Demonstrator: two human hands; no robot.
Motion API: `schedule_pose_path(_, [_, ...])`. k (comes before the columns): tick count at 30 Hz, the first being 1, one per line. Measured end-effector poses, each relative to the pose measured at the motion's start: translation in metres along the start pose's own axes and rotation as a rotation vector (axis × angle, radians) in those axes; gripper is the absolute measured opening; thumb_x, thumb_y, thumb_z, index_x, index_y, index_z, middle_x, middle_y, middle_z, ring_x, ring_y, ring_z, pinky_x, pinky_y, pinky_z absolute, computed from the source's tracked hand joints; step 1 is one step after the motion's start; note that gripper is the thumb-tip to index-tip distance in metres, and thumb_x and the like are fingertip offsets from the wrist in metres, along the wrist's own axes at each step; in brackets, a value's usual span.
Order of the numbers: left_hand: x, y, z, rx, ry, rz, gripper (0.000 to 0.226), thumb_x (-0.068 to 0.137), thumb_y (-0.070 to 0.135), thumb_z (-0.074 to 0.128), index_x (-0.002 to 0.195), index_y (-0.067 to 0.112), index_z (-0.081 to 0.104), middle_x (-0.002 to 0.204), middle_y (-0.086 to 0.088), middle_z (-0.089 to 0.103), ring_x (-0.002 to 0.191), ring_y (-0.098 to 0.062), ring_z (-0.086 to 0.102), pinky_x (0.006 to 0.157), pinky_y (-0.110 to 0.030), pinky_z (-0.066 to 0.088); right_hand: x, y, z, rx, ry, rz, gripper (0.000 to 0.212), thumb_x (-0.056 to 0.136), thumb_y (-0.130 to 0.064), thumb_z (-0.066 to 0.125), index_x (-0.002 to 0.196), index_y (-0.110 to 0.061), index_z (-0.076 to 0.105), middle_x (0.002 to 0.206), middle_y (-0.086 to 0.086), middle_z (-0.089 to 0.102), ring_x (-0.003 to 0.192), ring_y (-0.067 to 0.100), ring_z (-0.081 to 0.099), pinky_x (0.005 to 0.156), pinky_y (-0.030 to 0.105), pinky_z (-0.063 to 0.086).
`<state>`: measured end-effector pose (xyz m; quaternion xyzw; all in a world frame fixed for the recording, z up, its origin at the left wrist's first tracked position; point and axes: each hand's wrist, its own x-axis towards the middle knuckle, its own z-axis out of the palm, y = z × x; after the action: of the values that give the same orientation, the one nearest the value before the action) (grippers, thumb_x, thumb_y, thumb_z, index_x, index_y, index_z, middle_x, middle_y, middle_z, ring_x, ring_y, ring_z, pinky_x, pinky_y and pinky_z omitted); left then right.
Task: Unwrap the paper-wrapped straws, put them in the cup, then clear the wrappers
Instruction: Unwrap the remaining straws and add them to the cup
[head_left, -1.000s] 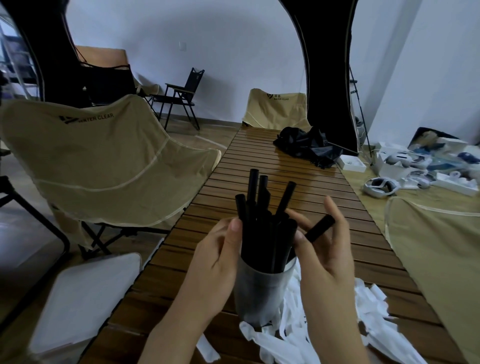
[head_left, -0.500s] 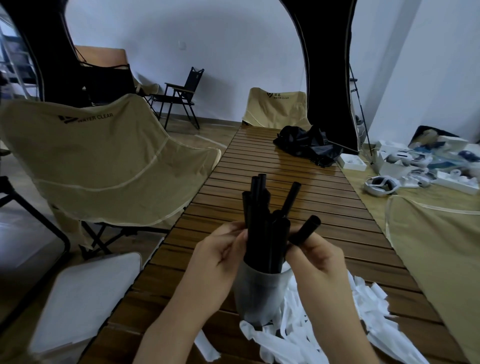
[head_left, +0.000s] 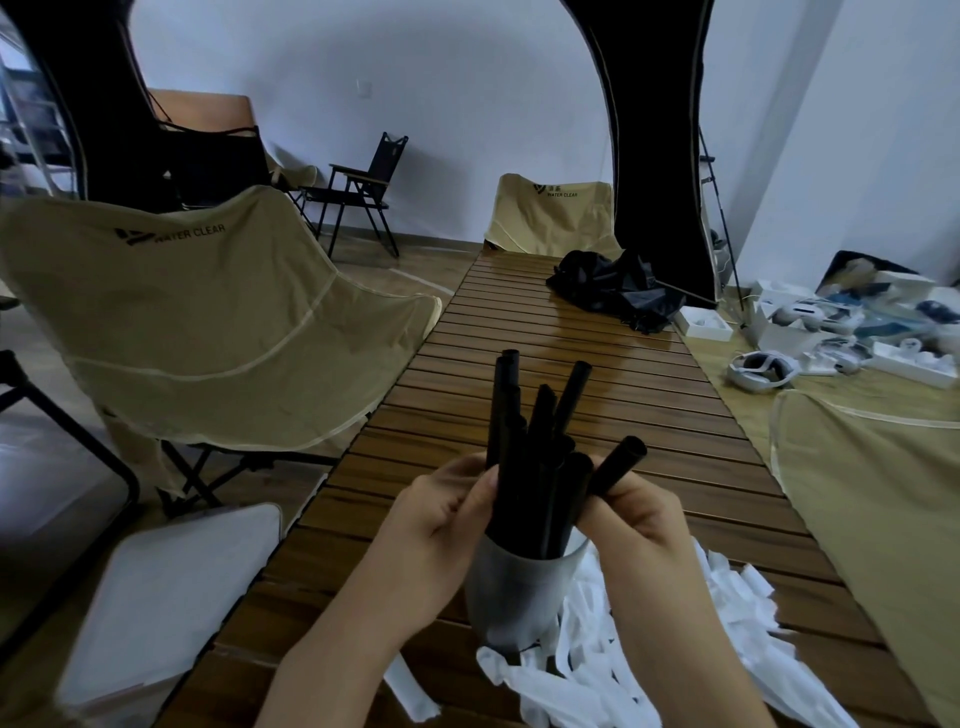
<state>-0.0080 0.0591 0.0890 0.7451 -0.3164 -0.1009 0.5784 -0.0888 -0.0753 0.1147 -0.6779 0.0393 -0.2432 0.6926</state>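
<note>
A grey cup (head_left: 511, 592) stands on the slatted wooden table (head_left: 613, 410), filled with several black straws (head_left: 524, 457) that stick up out of it. My left hand (head_left: 441, 512) curls around the bundle of straws from the left, just above the cup's rim. My right hand (head_left: 641, 512) grips the rightmost black straw (head_left: 618, 465), which leans out to the right. White paper wrappers (head_left: 649, 660) lie in a loose pile on the table right of the cup and in front of it.
A black bag (head_left: 618, 291) lies at the table's far end. Tan folding chairs (head_left: 208, 322) stand to the left and beyond the table. A tan cloth (head_left: 857, 493) with headsets and white boxes (head_left: 758, 369) lies to the right. A white flat surface (head_left: 156, 597) is at lower left.
My right hand closed its spread fingers around the leaning straw and moved in against the bundle. My left hand shifted up along the straws. The cup stayed in place.
</note>
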Motion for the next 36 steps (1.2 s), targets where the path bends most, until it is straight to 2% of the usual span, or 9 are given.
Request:
schedule_pose_path(3, [-0.001, 0.003, 0.001, 0.011, 0.030, -0.019, 0.045, 0.074, 0.069, 0.030, 0.086, 0.043, 0.065, 0.099, 0.028, 0.064, 0.096, 0.011, 0.058, 0.074, -0.006, 0.043, 0.000, 0.004, 0.000, 0.033, 0.008, -0.013, 0.037, 0.085, 0.017, 0.049, 0.077, -0.008, 0.075, 0.086, 0.005, 0.074, 0.089, 0.012, 0.068, 0.071, 0.013, 0.049])
schedule_pose_path(9, [-0.002, 0.006, 0.001, 0.003, 0.130, 0.071, 0.044, 0.084, 0.061, 0.025, 0.090, 0.041, 0.064, 0.090, 0.025, 0.065, 0.092, 0.007, 0.060, 0.073, -0.004, 0.042, 0.001, 0.004, 0.006, 0.030, 0.035, -0.142, 0.066, 0.082, 0.021, 0.052, 0.092, -0.039, 0.075, 0.120, -0.012, 0.063, 0.121, 0.004, 0.053, 0.097, 0.019, 0.045])
schedule_pose_path(12, [-0.003, 0.005, 0.000, -0.080, 0.189, 0.117, 0.052, 0.083, 0.073, 0.025, 0.093, 0.040, 0.064, 0.091, 0.014, 0.067, 0.091, -0.001, 0.064, 0.078, -0.012, 0.047, -0.005, -0.005, 0.007, 0.113, 0.052, -0.222, 0.054, 0.080, 0.015, 0.059, 0.105, -0.030, 0.073, 0.125, -0.016, 0.058, 0.122, 0.004, 0.052, 0.090, 0.014, 0.045])
schedule_pose_path(16, [-0.004, 0.008, -0.003, -0.156, 0.167, 0.114, 0.074, 0.062, 0.092, 0.040, 0.119, 0.044, 0.036, 0.105, 0.019, 0.063, 0.099, -0.001, 0.064, 0.083, -0.021, 0.051, 0.010, -0.027, -0.005, 0.264, 0.033, -0.182, 0.047, 0.076, -0.018, 0.064, 0.121, -0.007, 0.064, 0.126, -0.002, 0.059, 0.112, 0.007, 0.059, 0.090, 0.016, 0.048])
schedule_pose_path(18, [-0.004, 0.009, -0.003, -0.181, 0.114, 0.099, 0.083, 0.059, 0.085, 0.055, 0.126, 0.043, 0.026, 0.103, 0.025, 0.063, 0.097, 0.003, 0.064, 0.081, -0.012, 0.048, 0.007, -0.036, -0.017, 0.147, 0.064, -0.194, 0.106, 0.055, -0.065, 0.077, 0.132, 0.002, 0.050, 0.100, -0.002, 0.062, 0.085, -0.002, 0.063, 0.077, 0.009, 0.048])
schedule_pose_path(19, [-0.003, 0.008, -0.003, -0.161, 0.096, 0.085, 0.088, 0.058, 0.082, 0.061, 0.128, 0.045, 0.023, 0.101, 0.025, 0.063, 0.096, 0.004, 0.064, 0.081, -0.013, 0.048, 0.001, -0.033, -0.024, 0.197, 0.088, -0.196, 0.119, 0.044, -0.070, 0.080, 0.133, 0.002, 0.048, 0.095, -0.004, 0.060, 0.080, -0.003, 0.063, 0.075, 0.009, 0.048])
schedule_pose_path(22, [-0.002, 0.005, -0.001, -0.029, 0.067, 0.058, 0.092, 0.057, 0.069, 0.072, 0.131, 0.047, 0.024, 0.110, 0.024, 0.061, 0.104, 0.003, 0.061, 0.087, -0.021, 0.051, -0.014, -0.036, -0.009, 0.101, 0.036, -0.392, 0.038, 0.085, -0.005, 0.060, 0.120, -0.017, 0.065, 0.136, -0.004, 0.052, 0.123, 0.010, 0.053, 0.101, 0.033, 0.046])
schedule_pose_path(27, [-0.002, 0.003, -0.001, 0.061, 0.096, 0.004, 0.072, 0.060, 0.053, 0.080, 0.118, 0.048, 0.037, 0.113, 0.030, 0.059, 0.107, 0.007, 0.057, 0.093, -0.029, 0.051, -0.009, -0.033, -0.007, 0.038, 0.194, -0.440, 0.071, 0.079, 0.033, 0.034, 0.128, -0.014, 0.056, 0.147, -0.013, 0.040, 0.131, 0.008, 0.045, 0.107, 0.039, 0.040])
schedule_pose_path(36, [-0.004, -0.002, 0.000, 0.058, 0.082, -0.019, 0.093, 0.058, 0.060, 0.076, 0.136, 0.049, 0.027, 0.126, 0.029, 0.055, 0.117, 0.006, 0.053, 0.102, -0.035, 0.047, -0.004, -0.035, -0.010, 0.540, 0.510, -0.249, 0.068, 0.079, 0.032, 0.031, 0.125, -0.010, 0.057, 0.133, 0.001, 0.058, 0.119, 0.007, 0.056, 0.094, 0.024, 0.048])
